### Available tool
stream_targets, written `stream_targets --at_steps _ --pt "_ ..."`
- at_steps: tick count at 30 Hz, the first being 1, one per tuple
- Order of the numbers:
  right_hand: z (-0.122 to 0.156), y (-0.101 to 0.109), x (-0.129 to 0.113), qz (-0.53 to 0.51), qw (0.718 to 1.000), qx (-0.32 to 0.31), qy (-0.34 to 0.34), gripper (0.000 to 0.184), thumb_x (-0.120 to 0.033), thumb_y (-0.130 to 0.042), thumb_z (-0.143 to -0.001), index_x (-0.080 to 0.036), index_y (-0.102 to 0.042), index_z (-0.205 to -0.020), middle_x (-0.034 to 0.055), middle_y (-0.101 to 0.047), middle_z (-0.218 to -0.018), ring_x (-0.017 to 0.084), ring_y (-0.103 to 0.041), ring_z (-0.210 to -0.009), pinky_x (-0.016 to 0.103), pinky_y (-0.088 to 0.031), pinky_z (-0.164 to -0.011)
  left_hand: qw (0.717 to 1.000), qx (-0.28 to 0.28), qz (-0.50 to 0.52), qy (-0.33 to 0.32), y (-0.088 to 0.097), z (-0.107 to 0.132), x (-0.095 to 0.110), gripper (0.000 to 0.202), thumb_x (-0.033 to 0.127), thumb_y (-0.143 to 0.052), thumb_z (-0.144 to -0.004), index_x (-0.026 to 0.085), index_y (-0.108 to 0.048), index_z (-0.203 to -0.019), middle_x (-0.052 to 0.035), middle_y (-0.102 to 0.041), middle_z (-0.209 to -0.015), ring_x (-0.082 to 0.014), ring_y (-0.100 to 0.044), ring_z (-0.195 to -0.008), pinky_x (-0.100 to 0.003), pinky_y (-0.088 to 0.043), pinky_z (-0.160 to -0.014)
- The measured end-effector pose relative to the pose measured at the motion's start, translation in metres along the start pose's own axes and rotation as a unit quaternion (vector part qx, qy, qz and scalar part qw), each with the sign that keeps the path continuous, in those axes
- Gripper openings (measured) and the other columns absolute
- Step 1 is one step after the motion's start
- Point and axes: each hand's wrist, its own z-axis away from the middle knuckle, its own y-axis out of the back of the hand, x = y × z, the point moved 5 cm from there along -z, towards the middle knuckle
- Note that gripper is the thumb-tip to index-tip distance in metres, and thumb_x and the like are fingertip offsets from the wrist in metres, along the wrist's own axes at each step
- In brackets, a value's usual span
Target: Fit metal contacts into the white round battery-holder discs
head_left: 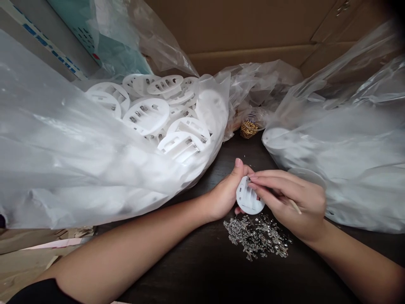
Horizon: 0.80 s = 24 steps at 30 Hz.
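My left hand (pixel 226 190) is closed round a white round plastic disc (pixel 250 207), its thumb pointing up behind the rim. Slots and long recesses show on the disc's face, which is tilted toward me. At its upper edge my right hand (pixel 294 198) pinches a tiny metal piece (pixel 249 179), mostly hidden by the fingertips. A thin pale stick (pixel 295 206) pokes out from the curled fingers of that hand. Just below both hands lies a pile of small shiny metal contacts (pixel 257 236) on the dark table (pixel 190 257).
A large clear plastic bag (pixel 104 169) at left holds many white discs (pixel 147 115) with metal springs in them. Another bag of white parts (pixel 357 164) stands at right. Behind are small gold pins (pixel 249 128) in clear plastic and a cardboard wall (pixel 240 25).
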Motion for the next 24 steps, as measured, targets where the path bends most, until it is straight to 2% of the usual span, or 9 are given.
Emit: stream_targets --at_steps 6,13,24 --pt "0.0039 0.0004 -0.0008 0.02 0.999 -0.009 0.033 0.036 -0.004 -0.073 -0.084 -0.025 -0.075 -0.113 0.0039 -0.077 -0.109 0.018 -0.076 -0.09 0.031 -0.066 -0.076 1.0 -0.008 0.008 0.003 -0.0006 0.0009 -0.0003 0.069 0.084 -0.016 -0.09 0.021 -0.044 -0.089 0.0046 -0.048 -0.059 -0.0087 -0.043 -0.04 -0.019 -0.035 -0.035" --pt "0.0022 0.0 0.0022 -0.008 1.0 0.004 0.022 0.027 -0.004 -0.073 -0.084 -0.024 -0.075 -0.103 0.0037 -0.077 -0.104 0.018 -0.075 -0.085 0.031 -0.066 -0.073 1.0 -0.013 -0.002 0.002 -0.0014 0.0025 -0.0009 0.069 0.084 -0.016 -0.09 0.021 -0.044 -0.089 0.0046 -0.046 -0.059 -0.0093 -0.043 -0.041 -0.02 -0.036 -0.036" --pt "0.007 0.0001 0.0049 0.016 1.0 -0.005 0.026 0.023 -0.005 -0.075 -0.081 -0.021 -0.07 -0.097 0.0049 -0.075 -0.104 0.016 -0.073 -0.083 0.029 -0.062 -0.067 0.999 -0.003 -0.032 0.004 0.0004 0.0029 -0.0009 0.069 0.078 -0.009 -0.094 0.02 -0.047 -0.094 0.0036 -0.046 -0.058 -0.0095 -0.042 -0.042 -0.019 -0.035 -0.038"
